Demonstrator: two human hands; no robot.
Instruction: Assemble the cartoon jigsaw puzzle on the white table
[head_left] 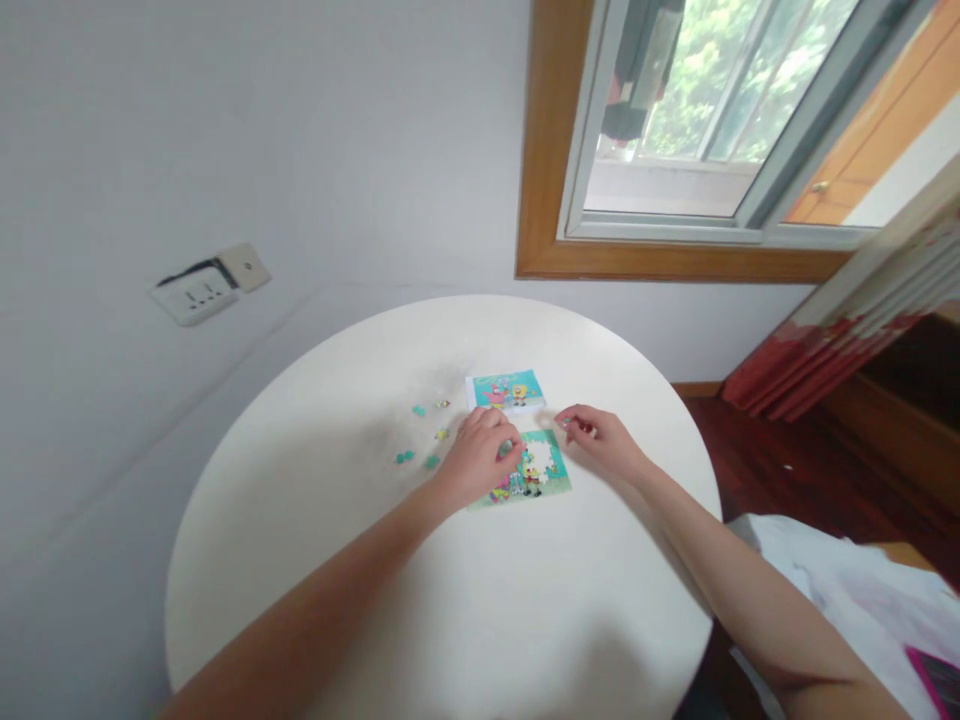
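A partly assembled jigsaw puzzle (556,484) with cartoon figures lies flat on the round white table, a white gap showing among its pieces. My left hand (480,455) is over the puzzle's left side and hides part of it. Its fingers are curled in, and whatever they hold is hidden. Just beyond the puzzle's upper right corner is my right hand (604,440), thumb and fingers drawn together; anything between them is too small to make out. Behind the puzzle sits a picture box (506,390) with matching cartoon figures. Several loose puzzle pieces (405,457) are scattered left of my left hand.
The round white table (300,540) stands against a wall with a socket (196,293). A wood-framed window (675,258) is behind it on the right, beside a red and white curtain (802,365). White cloth (832,590) lies at the lower right, beyond the table edge.
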